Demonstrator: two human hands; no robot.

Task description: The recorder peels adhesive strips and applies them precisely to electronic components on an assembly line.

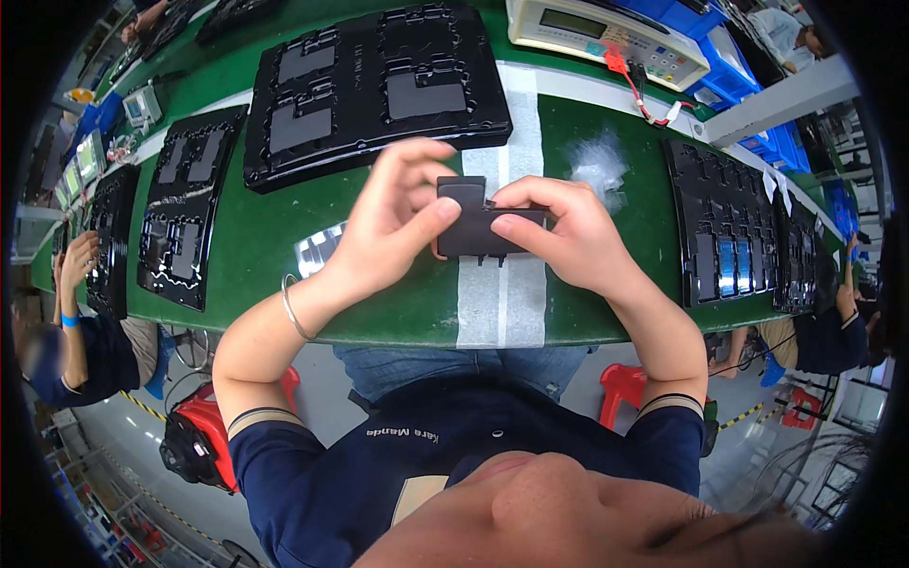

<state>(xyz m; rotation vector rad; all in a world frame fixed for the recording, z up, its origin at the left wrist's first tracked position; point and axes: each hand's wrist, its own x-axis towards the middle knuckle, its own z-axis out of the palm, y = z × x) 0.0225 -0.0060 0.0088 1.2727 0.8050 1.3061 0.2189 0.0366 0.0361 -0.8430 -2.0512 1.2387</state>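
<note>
A flat black L-shaped block (469,232) is held up between my two hands over the green table, above a pale strip. Small dark tabs stick out along its lower edge. My left hand (388,222) grips its left end, thumb pressed on the face; the other fingers are partly spread and somewhat blurred behind it. Around the right part, my right hand (579,237) closes with thumb in front and index finger along the top edge. The block's back side is hidden from view.
A stack of black moulded trays (364,123) with grey L-shaped pieces lies beyond my hands. More black trays stand at left (180,204) and right (696,180). A bench meter (606,43) with a red lead (636,87) sits at the back. Clear film (599,163) lies on the table. Co-workers sit at both sides.
</note>
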